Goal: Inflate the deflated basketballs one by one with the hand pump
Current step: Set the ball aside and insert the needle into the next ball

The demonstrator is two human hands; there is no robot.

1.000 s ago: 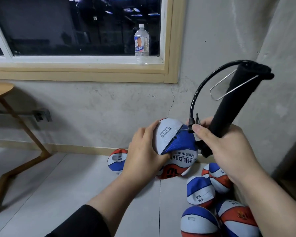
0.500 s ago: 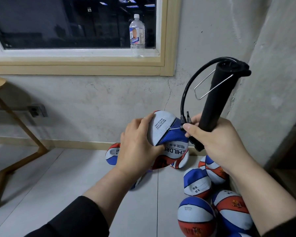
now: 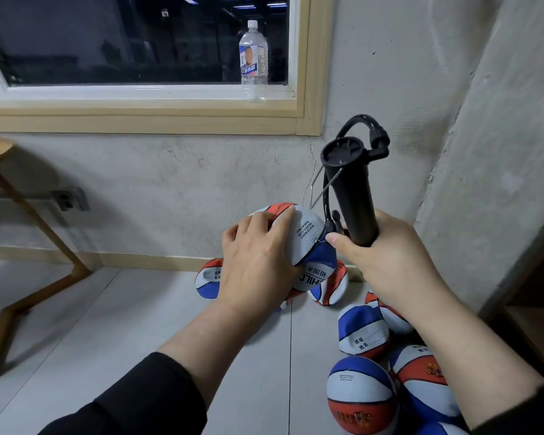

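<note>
Pebbled, crumpled basketball [image 3: 305, 237]; cylindrical pump [image 3: 352, 196]

The deflated basketball [image 3: 308, 243] at frame centre carries small print on its white panel, only "MADE IN CHINA" legible, and the letters "HIL" upside down lower down. A flattened ball [image 3: 363, 337] at lower right shows "班级" and "姓名". The bottle [image 3: 253, 58] label at top is unreadable.

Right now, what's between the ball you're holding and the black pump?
In the head view, the pump's thin needle tip and hose end bridge the held ball and pump.
</note>
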